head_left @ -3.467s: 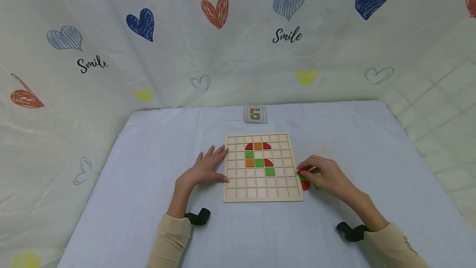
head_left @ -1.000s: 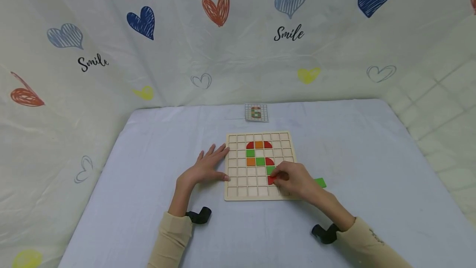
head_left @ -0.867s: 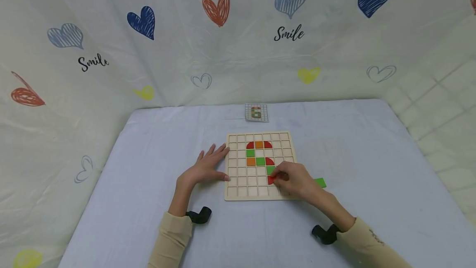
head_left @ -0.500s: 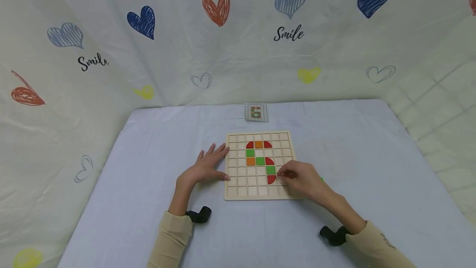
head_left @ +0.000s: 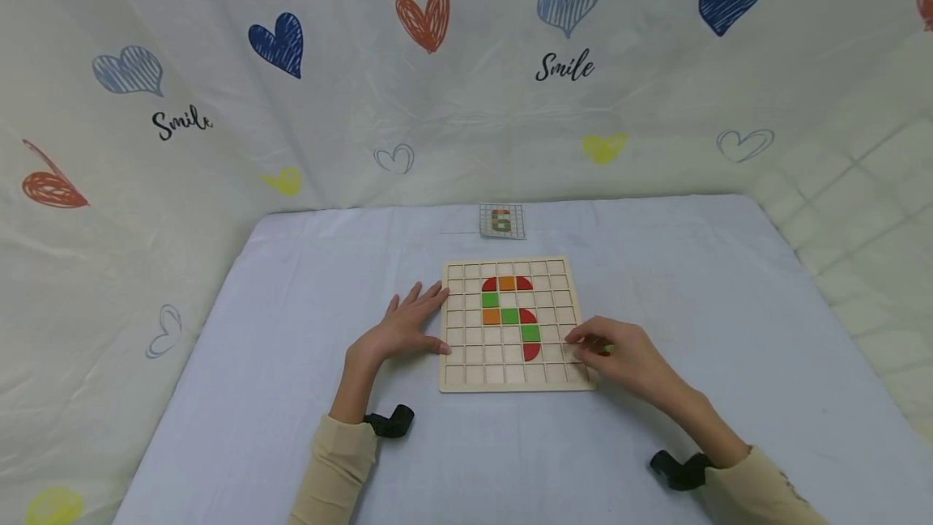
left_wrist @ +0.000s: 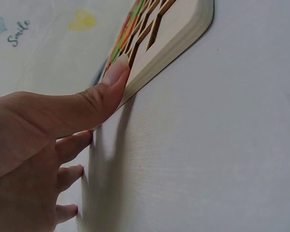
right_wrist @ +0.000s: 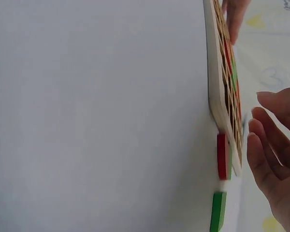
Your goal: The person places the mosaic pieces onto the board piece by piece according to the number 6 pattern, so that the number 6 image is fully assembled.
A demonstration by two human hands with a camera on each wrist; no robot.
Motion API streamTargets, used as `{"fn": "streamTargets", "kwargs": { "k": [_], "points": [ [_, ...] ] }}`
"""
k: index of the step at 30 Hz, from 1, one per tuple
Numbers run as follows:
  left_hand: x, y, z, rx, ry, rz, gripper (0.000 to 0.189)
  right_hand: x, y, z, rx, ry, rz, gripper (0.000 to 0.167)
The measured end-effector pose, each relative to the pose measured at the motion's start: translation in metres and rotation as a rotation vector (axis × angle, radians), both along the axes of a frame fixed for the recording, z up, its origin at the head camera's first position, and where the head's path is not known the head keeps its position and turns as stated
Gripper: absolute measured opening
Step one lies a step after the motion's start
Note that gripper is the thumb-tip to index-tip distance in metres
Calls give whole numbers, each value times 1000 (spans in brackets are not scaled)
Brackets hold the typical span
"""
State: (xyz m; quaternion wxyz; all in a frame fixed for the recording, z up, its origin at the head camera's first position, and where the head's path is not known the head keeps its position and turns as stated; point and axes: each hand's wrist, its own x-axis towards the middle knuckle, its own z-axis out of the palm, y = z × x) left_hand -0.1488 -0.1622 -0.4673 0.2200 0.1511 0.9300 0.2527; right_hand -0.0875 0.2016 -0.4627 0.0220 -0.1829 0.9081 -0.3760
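A square wooden grid board (head_left: pixel 466 379) lies flat in front of me in the head view. Red, orange and green tiles sit in its cells, among them a red quarter-round tile (head_left: pixel 532 352) below a green square tile (head_left: pixel 530 334). With fingers spread, my left hand (head_left: pixel 397 335) touches the board's left edge; its thumb (left_wrist: pixel 113 79) rests on the rim. My right hand (head_left: pixel 627 359) hovers over the board's right edge, thumb and fingertips apart and nothing between them. Beneath it, the right wrist view shows a loose red tile (right_wrist: pixel 223 157) and a loose green tile (right_wrist: pixel 217 212).
A small card (head_left: pixel 501 221) printed with a coloured 6 on a grid lies behind the board. White cloth covers the table (head_left: pixel 328 266), and a curtain (head_left: pixel 466 104) with hearts hangs behind it. Black wrist cameras sit on both forearms.
My right hand brought a red quarter-round tile from beside the board, set it below the green one, let go and moved back right. The left hand stays put.
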Motion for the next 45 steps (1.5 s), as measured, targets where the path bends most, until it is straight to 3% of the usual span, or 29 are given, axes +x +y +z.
{"fn": "streamTargets", "kwargs": {
  "k": [7,15,23,31,37,45],
  "points": [
    [1,0,1,2,-10,9,102,5,17,-5,10,63,-17,29],
    [2,-1,2,11,-10,12,102,5,36,-4,95,153,-40,34],
    [3,-1,0,25,-2,13,102,9,58,-2,153,87,-26,35],
    [2,-1,1,22,-3,12,102,7,60,-5,181,51,-22,29],
    [2,-1,1,22,-7,8,102,6,58,-5,181,-14,-29,26],
    [1,0,0,20,-12,7,101,5,58,-6,131,-81,0,34]
  ]
}}
